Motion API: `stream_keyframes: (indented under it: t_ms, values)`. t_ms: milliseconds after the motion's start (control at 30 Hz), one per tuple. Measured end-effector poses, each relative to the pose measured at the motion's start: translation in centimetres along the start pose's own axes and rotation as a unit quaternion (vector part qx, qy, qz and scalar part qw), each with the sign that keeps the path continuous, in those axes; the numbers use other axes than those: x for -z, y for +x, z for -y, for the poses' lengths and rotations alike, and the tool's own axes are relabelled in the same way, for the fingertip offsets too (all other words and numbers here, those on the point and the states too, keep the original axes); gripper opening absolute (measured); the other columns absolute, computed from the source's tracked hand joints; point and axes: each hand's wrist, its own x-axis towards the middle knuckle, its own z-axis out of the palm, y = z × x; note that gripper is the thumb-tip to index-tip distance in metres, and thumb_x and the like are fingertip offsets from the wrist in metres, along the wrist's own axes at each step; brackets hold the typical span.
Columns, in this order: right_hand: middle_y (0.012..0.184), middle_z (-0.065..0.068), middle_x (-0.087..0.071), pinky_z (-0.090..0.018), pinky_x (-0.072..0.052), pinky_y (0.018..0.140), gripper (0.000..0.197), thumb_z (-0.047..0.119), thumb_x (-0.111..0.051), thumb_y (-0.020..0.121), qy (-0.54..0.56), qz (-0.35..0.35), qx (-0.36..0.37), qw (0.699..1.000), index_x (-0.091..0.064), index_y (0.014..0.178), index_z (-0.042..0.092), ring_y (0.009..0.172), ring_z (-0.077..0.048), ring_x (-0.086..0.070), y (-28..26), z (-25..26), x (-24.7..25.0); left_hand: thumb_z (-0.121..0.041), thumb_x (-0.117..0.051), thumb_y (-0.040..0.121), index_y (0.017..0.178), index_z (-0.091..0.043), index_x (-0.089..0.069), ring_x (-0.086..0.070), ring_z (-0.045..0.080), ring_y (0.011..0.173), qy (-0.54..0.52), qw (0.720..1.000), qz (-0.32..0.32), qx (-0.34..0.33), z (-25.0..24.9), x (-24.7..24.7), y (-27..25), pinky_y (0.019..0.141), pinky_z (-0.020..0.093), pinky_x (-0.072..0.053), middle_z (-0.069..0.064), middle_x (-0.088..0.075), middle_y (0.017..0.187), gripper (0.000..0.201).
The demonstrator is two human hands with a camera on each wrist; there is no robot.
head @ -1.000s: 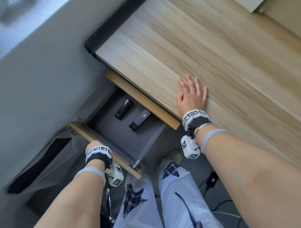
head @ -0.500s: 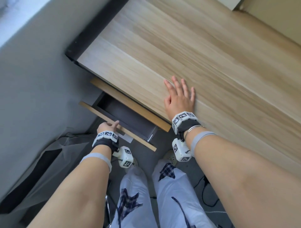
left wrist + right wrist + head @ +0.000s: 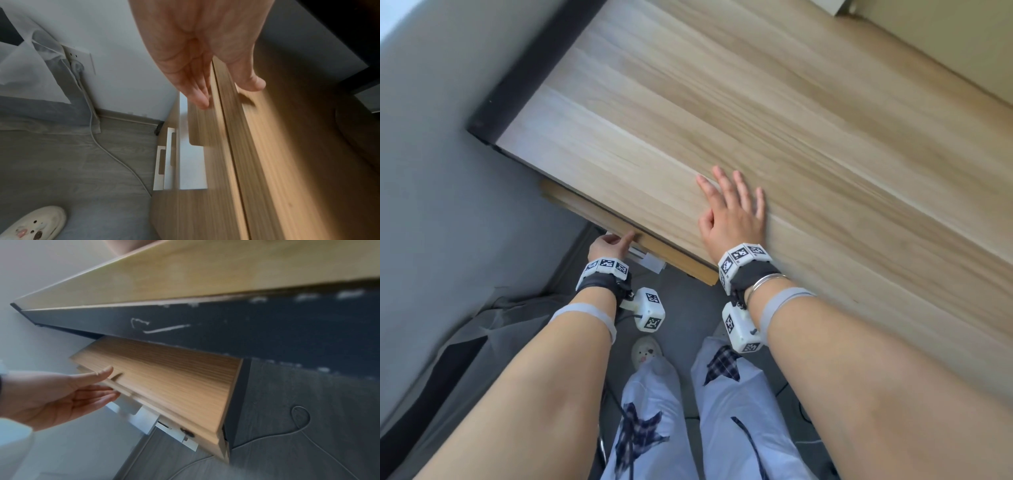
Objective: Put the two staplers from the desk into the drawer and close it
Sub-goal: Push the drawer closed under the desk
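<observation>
So the drawer (image 3: 619,233) is pushed in under the table (image 3: 756,120), just its wooden front showing below the near edge, around 9 o'clock from the right hand (image 3: 732,219). In the right wrist view the drawer front (image 3: 174,381) sits flush-ish under the dark underside of the table, no gap into the inside visible. Can't see either stapler anywhere; the drawer's inside is hidden.

Left hand (image 3: 607,245) is at the drawer front, fingers (image 3: 197,91) straight and held together, tips touching the lower lip of the wood, thumb apart from them and up against the face of the panel. It's not curled round anything, more a flat push contact. Same thing from the right wrist view: left hand (image 3: 61,395) palm up-ish, fingers straight at the bottom edge of the front.

Right hand lies flat on the table near its front edge, fingers lightly spread, palm down, holding nothing.

Some white brackets (image 3: 164,162) stick out under the drawer. A white cable (image 3: 115,155) runs across the grey floor (image 3: 61,162), and a white slipper (image 3: 645,351) shows at 6 o'clock from the drawer, between the person's legs.
</observation>
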Motion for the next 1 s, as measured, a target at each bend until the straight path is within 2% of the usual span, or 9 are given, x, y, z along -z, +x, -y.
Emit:
stream_keyframes:
  t_ms: [133,200,267,300,367,700,800,900,1000]
  values:
    - [0.154,0.011,-0.036,-0.053,-0.019,0.116,0.063,0.030,-0.029,0.079,0.006,0.007,0.001,1.000,-0.039,0.140,0.042,0.144,-0.020,-0.032,0.0,0.0,0.2,-0.035,-0.073,0.075,0.126,-0.004,-0.057,-0.064,0.026,0.109,-0.005,1.000,-0.006,-0.009,-0.4,-0.9,0.5,0.100,0.034,-0.047,0.008,-0.068,0.114,0.062]
    - [0.154,0.011,-0.035,-0.053,-0.018,0.116,0.063,0.031,-0.028,0.079,0.007,0.013,0.002,1.000,-0.038,0.140,0.043,0.145,-0.020,-0.031,0.0,0.0,0.3,-0.029,-0.074,0.076,0.122,-0.003,-0.058,-0.059,0.021,0.091,-0.010,1.000,-0.005,-0.006,-0.4,-1.2,1.0,0.087,0.029,-0.047,0.007,-0.063,0.097,0.055]
    - [0.155,0.011,-0.034,-0.053,-0.018,0.117,0.063,0.031,-0.030,0.080,0.011,0.020,0.003,1.000,-0.037,0.141,0.042,0.145,-0.020,-0.029,0.0,-0.1,0.4,-0.026,-0.074,0.076,0.090,-0.008,-0.065,-0.050,0.019,0.073,-0.010,1.000,0.002,-0.003,-0.3,-1.4,1.4,0.067,0.025,-0.043,0.005,-0.057,0.075,0.024]
    - [0.155,0.011,-0.034,-0.053,-0.017,0.117,0.062,0.030,-0.032,0.080,0.013,0.024,0.002,1.000,-0.037,0.141,0.042,0.145,-0.020,-0.029,0.0,-0.1,0.4,-0.024,-0.074,0.076,0.070,-0.013,-0.058,-0.046,0.020,0.064,-0.009,1.000,0.001,0.001,-0.2,-1.4,1.6,0.058,0.022,-0.038,0.003,-0.053,0.064,0.022]
    - [0.155,0.011,-0.033,-0.053,-0.017,0.117,0.063,0.029,-0.033,0.080,0.013,0.028,-0.001,1.000,-0.036,0.142,0.042,0.145,-0.020,-0.028,0.0,-0.1,0.4,-0.022,-0.074,0.076,0.054,-0.017,-0.042,-0.037,0.016,0.050,-0.001,1.000,0.009,0.002,-0.2,-1.3,1.8,0.050,0.020,-0.031,0.001,-0.044,0.054,0.039]
    - [0.154,0.012,-0.034,-0.053,-0.018,0.117,0.063,0.030,-0.033,0.079,0.011,0.027,-0.006,1.000,-0.036,0.141,0.043,0.145,-0.020,-0.029,0.1,-0.1,0.4,-0.029,-0.075,0.073,0.054,-0.014,-0.044,-0.045,0.023,0.055,0.098,0.995,0.013,0.004,-1.3,-0.5,1.9,0.054,0.026,-0.035,0.001,-0.045,0.053,0.039]
    - [0.155,0.012,-0.033,-0.053,-0.016,0.117,0.062,0.029,-0.036,0.081,0.016,0.036,-0.004,0.999,-0.036,0.141,0.042,0.146,-0.020,-0.028,0.1,-0.1,0.4,-0.036,-0.071,0.076,0.049,-0.013,-0.043,-0.039,0.020,0.047,0.146,0.989,0.031,-0.007,-1.7,-0.2,1.7,0.048,0.024,-0.029,0.004,-0.043,0.050,0.046]
    - [0.154,0.012,-0.035,-0.053,-0.015,0.117,0.061,0.028,-0.036,0.081,0.020,0.031,0.000,0.999,-0.038,0.141,0.042,0.145,-0.020,-0.028,0.1,-0.1,0.5,-0.039,-0.066,0.081,0.068,-0.005,-0.058,-0.054,0.024,0.064,0.182,0.981,0.060,-0.029,-2.1,0.5,0.8,0.064,0.033,-0.047,0.011,-0.058,0.065,0.037]
    - [0.156,0.012,-0.030,-0.051,-0.009,0.118,0.060,0.025,-0.042,0.085,0.032,0.045,-0.001,0.998,-0.036,0.142,0.041,0.147,-0.019,-0.023,0.0,-0.2,0.7,-0.043,-0.063,0.082,0.121,0.002,-0.058,-0.062,0.035,0.109,0.258,0.963,0.057,-0.047,-2.6,1.8,-0.7,0.096,0.042,-0.048,0.021,-0.066,0.117,0.059]
